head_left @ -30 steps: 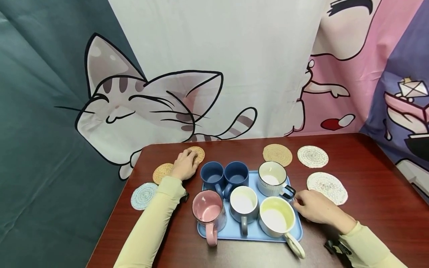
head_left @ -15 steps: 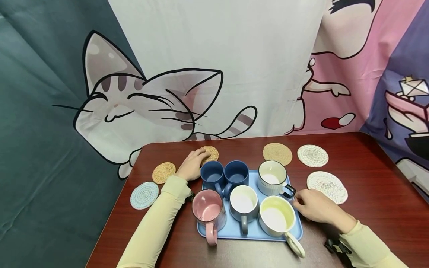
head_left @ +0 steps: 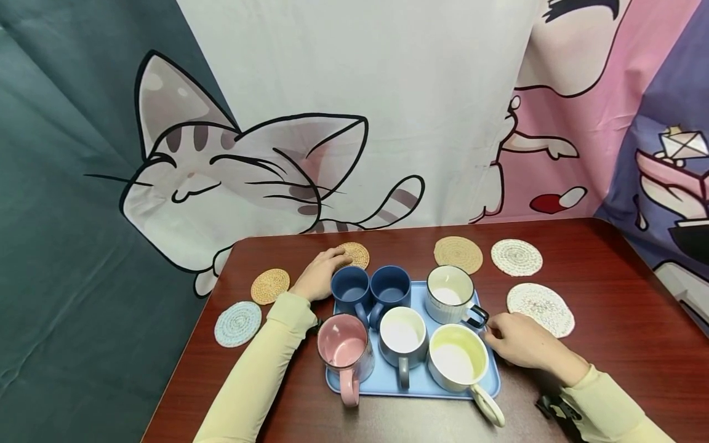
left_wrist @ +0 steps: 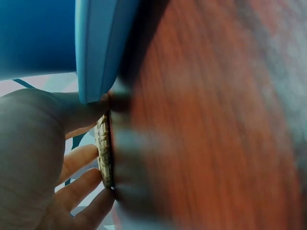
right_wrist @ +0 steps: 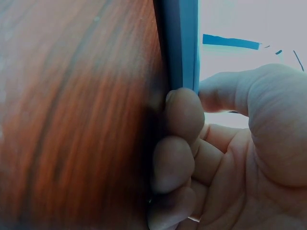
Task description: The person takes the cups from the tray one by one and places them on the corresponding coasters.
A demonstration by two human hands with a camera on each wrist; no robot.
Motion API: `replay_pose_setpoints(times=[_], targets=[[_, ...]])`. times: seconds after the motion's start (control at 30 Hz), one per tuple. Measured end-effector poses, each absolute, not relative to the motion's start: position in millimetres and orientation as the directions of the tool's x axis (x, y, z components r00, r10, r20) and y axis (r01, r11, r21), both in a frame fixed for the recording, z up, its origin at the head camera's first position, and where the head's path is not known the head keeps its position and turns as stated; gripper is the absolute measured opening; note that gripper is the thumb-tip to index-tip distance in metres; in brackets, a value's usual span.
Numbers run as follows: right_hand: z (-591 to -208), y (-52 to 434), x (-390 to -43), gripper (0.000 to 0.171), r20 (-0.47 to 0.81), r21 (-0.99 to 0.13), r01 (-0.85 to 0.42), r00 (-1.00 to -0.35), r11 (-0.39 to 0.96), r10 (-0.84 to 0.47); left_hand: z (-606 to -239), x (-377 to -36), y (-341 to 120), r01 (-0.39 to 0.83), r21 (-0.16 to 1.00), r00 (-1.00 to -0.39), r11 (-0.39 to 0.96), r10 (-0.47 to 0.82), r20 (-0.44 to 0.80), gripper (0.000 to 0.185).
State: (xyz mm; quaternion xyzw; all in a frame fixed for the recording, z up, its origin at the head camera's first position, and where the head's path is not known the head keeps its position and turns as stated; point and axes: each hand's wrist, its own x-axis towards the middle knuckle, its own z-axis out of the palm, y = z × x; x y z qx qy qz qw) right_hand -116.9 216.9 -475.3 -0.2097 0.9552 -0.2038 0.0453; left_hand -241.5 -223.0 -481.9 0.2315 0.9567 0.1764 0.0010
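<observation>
Sliding the tan woven coaster point(head_left: 355, 254) along the tabletop's far edge behind the blue tray point(head_left: 412, 381), the left hand point(head_left: 319, 276) should keep its flat fingers pressing lightly, while the right hand point(head_left: 517, 340) pinches the tray's right rim.

Left of the left hand's fingers point(head_left: 332, 258): small tan coaster point(head_left: 270, 286), pale blue coaster point(head_left: 238, 323). Between both hands' fingers: two navy mugs point(head_left: 370, 288), ribbed white mug point(head_left: 450, 295), pink mug point(head_left: 343, 347), blue-and-white mug point(head_left: 402, 337), cream mug point(head_left: 456, 360). Beyond the right hand's fingers point(head_left: 495, 332): large tan coaster point(head_left: 458, 254), white coaster point(head_left: 517, 257); speckled coaster point(head_left: 540, 309) just right. Dark red table point(head_left: 620, 369), cat backdrop point(head_left: 221, 178).
</observation>
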Motion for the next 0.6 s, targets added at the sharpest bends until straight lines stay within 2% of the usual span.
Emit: replay_pose_setpoints(times=[0.6], targets=[[-474.4, 218.0, -119.1, 0.036, -0.016, -0.424, -0.369, -0.910, 0.827, -0.414, -482.1, -238.1, -219.0, 0.414, 0.371, -0.905, 0.831, 0.421, 0.066, 0.047]])
